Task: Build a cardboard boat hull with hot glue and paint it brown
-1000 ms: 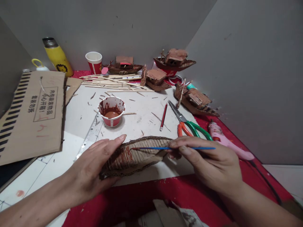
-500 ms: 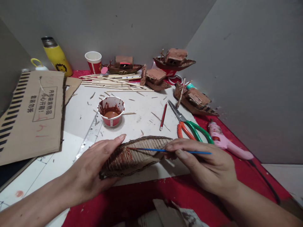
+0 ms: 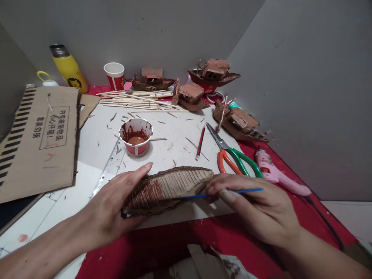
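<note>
A boat-shaped piece of corrugated cardboard [image 3: 183,182] lies tilted in front of me, its left part coated reddish brown and its right part bare. My left hand [image 3: 116,201] grips its left end, thumb along the upper edge and fingers underneath. Pinched in my right hand [image 3: 250,205] is a thin blue paintbrush [image 3: 194,197], whose tip reaches the lower edge of the painted part. The right fingers are close to the boat's right end. Beyond the boat stands a paper cup [image 3: 136,147] with brown paint inside.
Scissors [image 3: 229,151], a red pencil [image 3: 200,143] and a pink glue gun [image 3: 273,172] lie at right. Several brown model boats [image 3: 192,95] and wooden sticks [image 3: 139,101] are behind. Printed cardboard [image 3: 37,155], a yellow bottle [image 3: 68,69] and another cup [image 3: 114,79] stand at left.
The brush tip has moved down from the middle of the ribbed surface to the lower edge. My right hand has shifted slightly right and down. The painted patch now shows more fully.
</note>
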`<action>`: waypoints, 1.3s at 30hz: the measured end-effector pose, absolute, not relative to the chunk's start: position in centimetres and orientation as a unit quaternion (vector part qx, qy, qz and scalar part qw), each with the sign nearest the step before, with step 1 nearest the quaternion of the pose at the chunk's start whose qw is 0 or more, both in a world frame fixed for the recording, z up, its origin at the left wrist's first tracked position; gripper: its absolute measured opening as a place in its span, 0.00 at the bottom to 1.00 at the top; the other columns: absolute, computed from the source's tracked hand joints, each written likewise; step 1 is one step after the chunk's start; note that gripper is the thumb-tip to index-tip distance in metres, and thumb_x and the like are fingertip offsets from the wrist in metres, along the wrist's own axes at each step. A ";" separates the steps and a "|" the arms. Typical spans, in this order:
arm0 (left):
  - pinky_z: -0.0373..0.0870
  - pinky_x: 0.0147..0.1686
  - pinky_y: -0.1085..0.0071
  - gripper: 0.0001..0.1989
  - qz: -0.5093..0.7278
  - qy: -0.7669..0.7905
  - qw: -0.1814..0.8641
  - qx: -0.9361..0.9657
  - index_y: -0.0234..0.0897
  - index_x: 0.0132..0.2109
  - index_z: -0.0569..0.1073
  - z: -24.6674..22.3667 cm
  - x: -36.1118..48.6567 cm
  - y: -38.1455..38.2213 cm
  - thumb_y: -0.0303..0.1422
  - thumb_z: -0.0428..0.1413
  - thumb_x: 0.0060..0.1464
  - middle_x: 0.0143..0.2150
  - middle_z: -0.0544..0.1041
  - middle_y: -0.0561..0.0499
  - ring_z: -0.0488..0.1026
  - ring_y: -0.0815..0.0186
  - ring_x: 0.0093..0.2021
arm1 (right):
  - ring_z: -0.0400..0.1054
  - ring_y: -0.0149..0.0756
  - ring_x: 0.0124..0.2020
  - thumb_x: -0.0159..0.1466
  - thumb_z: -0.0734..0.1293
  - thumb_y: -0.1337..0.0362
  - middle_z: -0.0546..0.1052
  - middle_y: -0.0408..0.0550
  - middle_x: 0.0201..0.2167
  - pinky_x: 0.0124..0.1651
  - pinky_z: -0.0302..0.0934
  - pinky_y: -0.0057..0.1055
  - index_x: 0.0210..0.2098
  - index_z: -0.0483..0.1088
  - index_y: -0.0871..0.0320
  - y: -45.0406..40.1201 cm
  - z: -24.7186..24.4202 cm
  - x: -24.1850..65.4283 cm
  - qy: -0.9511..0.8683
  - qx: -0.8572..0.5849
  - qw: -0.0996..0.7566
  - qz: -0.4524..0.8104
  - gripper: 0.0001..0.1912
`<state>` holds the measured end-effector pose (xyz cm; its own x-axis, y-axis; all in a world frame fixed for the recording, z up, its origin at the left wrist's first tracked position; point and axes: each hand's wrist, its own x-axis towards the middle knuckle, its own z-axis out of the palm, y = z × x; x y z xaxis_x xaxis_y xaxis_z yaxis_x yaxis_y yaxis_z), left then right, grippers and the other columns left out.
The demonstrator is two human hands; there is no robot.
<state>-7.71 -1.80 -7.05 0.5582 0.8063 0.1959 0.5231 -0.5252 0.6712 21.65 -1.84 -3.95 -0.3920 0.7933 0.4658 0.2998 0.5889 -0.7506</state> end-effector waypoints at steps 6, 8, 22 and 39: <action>0.69 0.56 0.57 0.42 0.250 0.397 0.265 0.842 0.47 0.69 0.48 -7.1 -7.8 -1.7 0.30 0.59 0.53 0.61 0.68 0.43 0.70 0.54 0.57 | 0.75 0.32 0.29 0.66 0.64 0.72 0.79 0.44 0.29 0.32 0.71 0.25 0.40 0.74 0.54 -1.7 -3.8 22.3 -0.768 -0.394 0.432 0.262 0.09; 0.69 0.56 0.57 0.42 0.249 0.392 0.270 0.844 0.47 0.69 0.47 -7.1 -7.8 -1.7 0.29 0.58 0.53 0.61 0.68 0.43 0.69 0.55 0.58 | 0.75 0.33 0.29 0.66 0.64 0.72 0.79 0.45 0.29 0.31 0.71 0.25 0.39 0.74 0.55 -1.8 -3.6 22.4 -0.783 -0.381 0.409 0.274 0.08; 0.70 0.55 0.55 0.44 0.237 0.391 0.264 0.849 0.48 0.69 0.47 -7.2 -7.5 -1.6 0.32 0.61 0.51 0.63 0.67 0.42 0.68 0.51 0.59 | 0.76 0.36 0.30 0.64 0.64 0.74 0.80 0.47 0.29 0.33 0.72 0.30 0.40 0.74 0.53 -1.7 -3.8 22.1 -0.785 -0.364 0.423 0.269 0.11; 0.70 0.54 0.56 0.43 0.258 0.338 0.243 0.872 0.46 0.69 0.46 -7.4 -7.2 -1.3 0.30 0.59 0.53 0.62 0.69 0.41 0.69 0.53 0.58 | 0.74 0.32 0.23 0.67 0.65 0.65 0.79 0.45 0.25 0.27 0.71 0.25 0.35 0.75 0.57 -0.6 -4.4 21.9 -0.707 -0.440 0.466 0.298 0.07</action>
<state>-7.23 -1.34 -7.44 0.6378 0.7154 0.2853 0.4641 -0.6526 0.5990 21.86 -0.61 -4.40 -0.1783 0.9002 0.3973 0.3447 0.4354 -0.8316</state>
